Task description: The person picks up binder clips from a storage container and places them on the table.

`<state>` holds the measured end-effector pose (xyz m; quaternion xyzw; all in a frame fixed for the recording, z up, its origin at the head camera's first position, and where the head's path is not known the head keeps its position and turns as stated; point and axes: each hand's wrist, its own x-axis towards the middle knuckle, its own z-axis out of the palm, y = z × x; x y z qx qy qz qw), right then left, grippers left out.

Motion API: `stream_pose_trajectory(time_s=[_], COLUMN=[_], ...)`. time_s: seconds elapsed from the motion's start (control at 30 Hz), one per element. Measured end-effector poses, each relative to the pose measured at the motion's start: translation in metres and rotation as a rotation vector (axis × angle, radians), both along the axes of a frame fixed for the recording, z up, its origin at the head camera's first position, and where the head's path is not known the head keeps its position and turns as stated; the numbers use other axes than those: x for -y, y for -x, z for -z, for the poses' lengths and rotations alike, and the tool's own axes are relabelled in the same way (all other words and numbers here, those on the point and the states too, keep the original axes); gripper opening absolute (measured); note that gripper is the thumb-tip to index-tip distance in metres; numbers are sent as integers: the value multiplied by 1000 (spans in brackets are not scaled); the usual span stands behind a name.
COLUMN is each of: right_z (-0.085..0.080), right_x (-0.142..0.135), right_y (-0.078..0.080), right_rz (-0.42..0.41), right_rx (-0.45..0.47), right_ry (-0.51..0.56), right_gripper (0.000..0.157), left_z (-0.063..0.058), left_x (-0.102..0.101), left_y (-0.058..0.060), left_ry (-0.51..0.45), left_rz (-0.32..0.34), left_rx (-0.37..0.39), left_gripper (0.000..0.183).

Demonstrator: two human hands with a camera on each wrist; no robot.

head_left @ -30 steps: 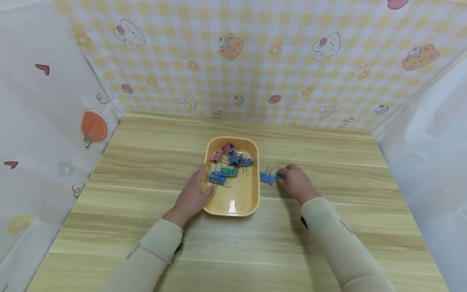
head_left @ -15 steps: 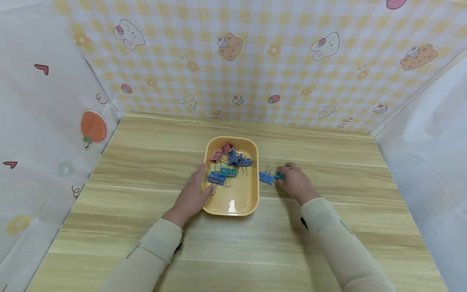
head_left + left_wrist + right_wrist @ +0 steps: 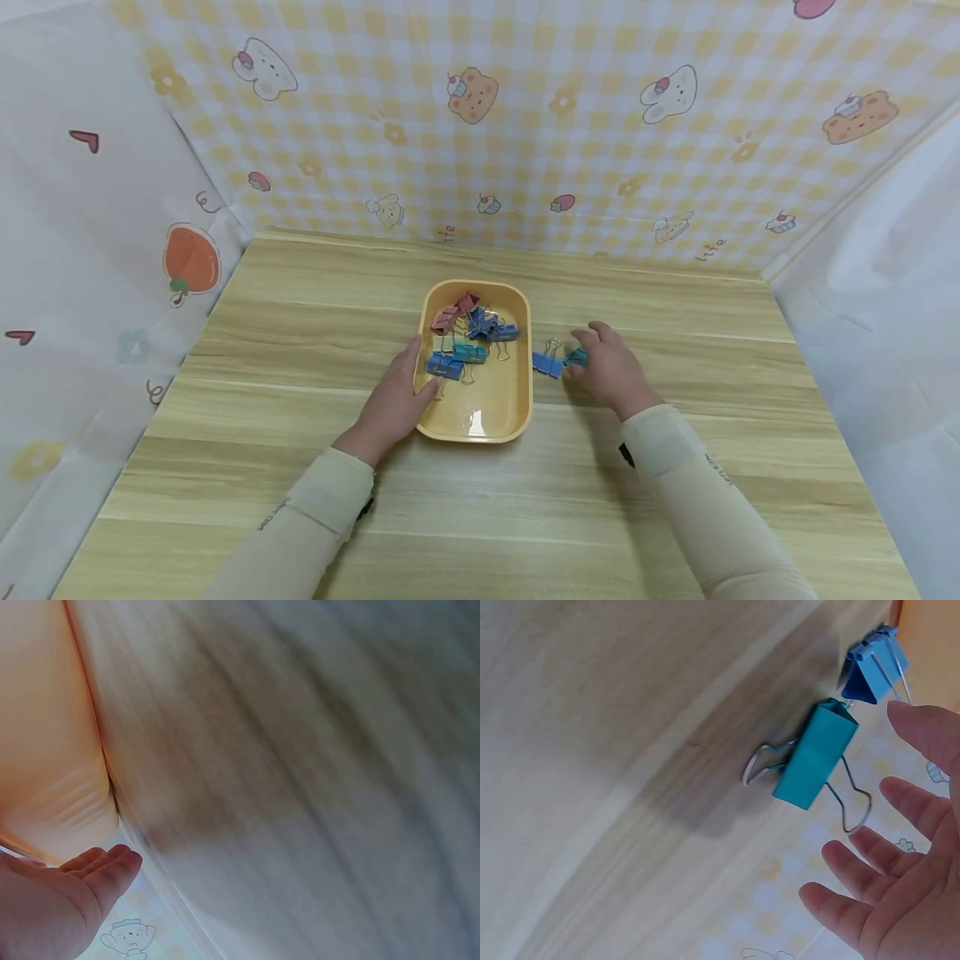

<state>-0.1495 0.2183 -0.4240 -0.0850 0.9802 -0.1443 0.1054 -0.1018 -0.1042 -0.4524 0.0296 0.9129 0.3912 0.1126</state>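
My left hand (image 3: 390, 404) holds the left side of a yellow tray (image 3: 480, 437), its thumb over the rim and its fingers along the outer wall. Inside the tray lie several binder clips in red, blue and teal, among them a teal binder clip (image 3: 470, 354). To the tray's right a blue binder clip (image 3: 548, 364) lies against or close to its wall. Beside that one, a teal binder clip (image 3: 816, 754) sits on the table with its wire handles spread apart. My right hand (image 3: 611, 371) hovers next to this teal clip, fingers spread and holding nothing.
A wood-grain table (image 3: 480, 517) carries everything. Behind it hangs a yellow checked cloth (image 3: 525, 150) with cartoon prints, and pale printed sheets (image 3: 90, 250) enclose the sides.
One second ago my right fingers pinched the teal binder clip beside the blue one. They have let go and spread, drawing back slightly. My left hand and the tray stay put.
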Motion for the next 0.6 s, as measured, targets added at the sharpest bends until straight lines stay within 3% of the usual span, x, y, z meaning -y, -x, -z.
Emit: stream_pose_trajectory(time_s=[0.6], right_z=[-19], right_x=[11], right_y=[-2], right_rz=[-42], right_rx=[-159], right_ry=[20], right_gripper=[64], left_z=[-2], left_x=[0], left_y=[0], left_ry=[-10], left_rz=[11], left_rx=[-12], left_gripper=[81])
